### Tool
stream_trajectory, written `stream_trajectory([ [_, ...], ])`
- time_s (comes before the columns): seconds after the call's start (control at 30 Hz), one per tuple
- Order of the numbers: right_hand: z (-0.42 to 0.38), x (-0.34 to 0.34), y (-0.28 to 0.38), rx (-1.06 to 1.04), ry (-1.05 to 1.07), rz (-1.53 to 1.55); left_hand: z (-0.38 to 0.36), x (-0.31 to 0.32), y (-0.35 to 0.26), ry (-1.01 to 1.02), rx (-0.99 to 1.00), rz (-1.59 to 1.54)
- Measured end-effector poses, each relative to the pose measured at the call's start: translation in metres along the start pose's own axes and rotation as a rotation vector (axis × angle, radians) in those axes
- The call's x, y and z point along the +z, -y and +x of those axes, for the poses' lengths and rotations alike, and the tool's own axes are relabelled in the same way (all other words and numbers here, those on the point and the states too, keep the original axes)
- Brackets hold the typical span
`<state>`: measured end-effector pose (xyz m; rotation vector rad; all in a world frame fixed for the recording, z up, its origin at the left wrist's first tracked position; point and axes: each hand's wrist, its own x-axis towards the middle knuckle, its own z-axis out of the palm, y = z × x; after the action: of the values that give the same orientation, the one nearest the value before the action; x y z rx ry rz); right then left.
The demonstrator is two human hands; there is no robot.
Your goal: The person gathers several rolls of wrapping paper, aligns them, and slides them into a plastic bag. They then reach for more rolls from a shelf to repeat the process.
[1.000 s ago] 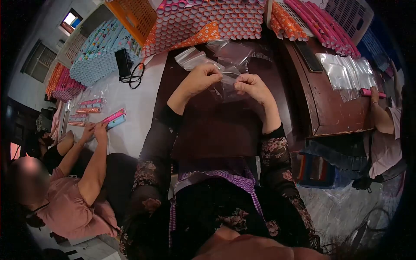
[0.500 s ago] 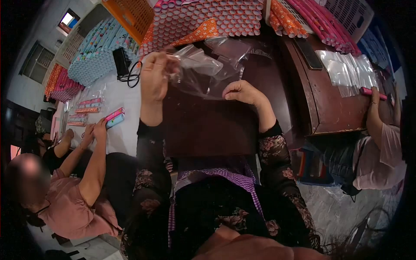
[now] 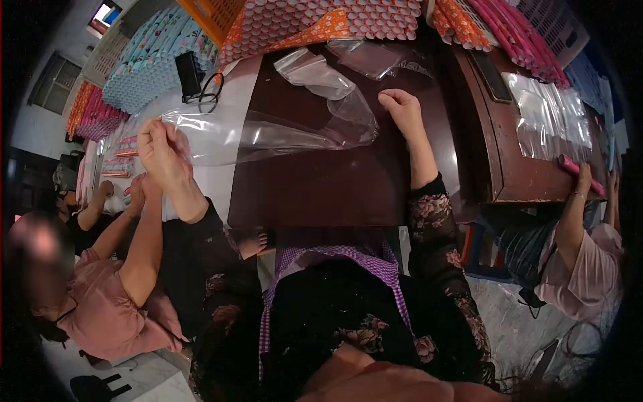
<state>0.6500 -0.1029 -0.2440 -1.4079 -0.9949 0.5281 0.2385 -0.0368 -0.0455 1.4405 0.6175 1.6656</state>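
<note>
My left hand (image 3: 164,151) is closed on one end of a clear plastic bag (image 3: 278,130), held out over the white table at left. The bag stretches across the brown table (image 3: 308,191) and looks crumpled toward its right end. My right hand (image 3: 405,120) hovers above the table, thumb and fingers pinched together. Whether anything thin sits in that pinch I cannot make out. Beyond the hands lie a folded clear bag (image 3: 311,70) and another flat clear bag (image 3: 368,59).
Orange patterned tubes (image 3: 328,23) are stacked at the back. Blue tubes (image 3: 151,67) and a black phone-like device with a cable (image 3: 189,77) are at left. A phone (image 3: 492,77) and clear bags (image 3: 546,114) lie at right. Co-workers sit on both sides.
My left hand has moved left and down, drawing the plastic out across the table. My right hand has risen to the right, away from the film's lower edge.
</note>
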Motion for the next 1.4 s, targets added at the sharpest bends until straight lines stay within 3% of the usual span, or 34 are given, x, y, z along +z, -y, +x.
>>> stream_trajectory([
  [0.1, -0.012, 0.020, 0.005, -0.100, -0.023, -0.559, -0.003, -0.026, 0.000, -0.109, -0.061, 0.049],
  [0.17, -0.023, 0.033, 0.018, -0.196, 0.096, -0.780, -0.003, -0.038, -0.001, -0.003, -0.088, 0.093],
  [0.23, -0.019, 0.042, 0.001, -0.263, 0.145, -0.739, -0.012, -0.038, 0.002, -0.095, -0.119, 0.126],
  [0.3, -0.018, 0.041, 0.010, -0.146, 0.269, -0.666, -0.011, -0.041, 0.010, -0.181, -0.149, 0.157],
  [0.37, -0.016, 0.032, 0.014, -0.070, 0.294, -0.562, -0.007, -0.058, 0.034, -0.167, -0.033, 0.218],
  [0.4, -0.015, 0.025, 0.015, 0.005, 0.316, -0.458, -0.011, -0.065, 0.038, -0.161, -0.130, 0.319],
  [0.43, -0.013, 0.017, 0.015, 0.074, 0.417, -0.270, -0.013, -0.064, 0.046, -0.076, -0.100, 0.465],
  [0.47, -0.014, 0.010, 0.020, 0.075, 0.418, -0.271, -0.016, -0.056, 0.051, 0.010, -0.070, 0.611],
  [0.57, -0.018, -0.005, 0.036, 0.056, 0.601, 0.109, -0.026, -0.034, 0.071, 0.458, 0.156, 1.205],
  [0.63, -0.020, -0.004, 0.038, 0.026, 0.592, 0.203, -0.040, -0.004, 0.090, 0.456, 0.390, 1.209],
  [0.7, -0.022, -0.002, 0.043, -0.006, 0.586, 0.298, -0.046, 0.019, 0.113, 0.523, 0.338, 0.981],
  [0.77, -0.024, 0.000, 0.051, 0.043, 0.541, 0.440, -0.060, 0.050, 0.116, 0.517, -0.258, 0.602],
  [0.83, -0.022, 0.000, 0.050, 0.031, 0.535, 0.474, -0.069, 0.075, 0.124, 0.586, -0.490, 0.401],
  [0.9, -0.021, -0.002, 0.051, 0.016, 0.521, 0.508, -0.079, 0.096, 0.132, 0.497, -0.521, 0.260],
  [0.97, -0.021, -0.004, 0.053, 0.015, 0.502, 0.562, -0.078, 0.106, 0.139, 0.527, -0.685, 0.089],
  [1.4, -0.021, -0.002, 0.052, 0.069, 0.507, 0.613, -0.078, 0.132, 0.130, 0.386, -0.639, 0.007],
])
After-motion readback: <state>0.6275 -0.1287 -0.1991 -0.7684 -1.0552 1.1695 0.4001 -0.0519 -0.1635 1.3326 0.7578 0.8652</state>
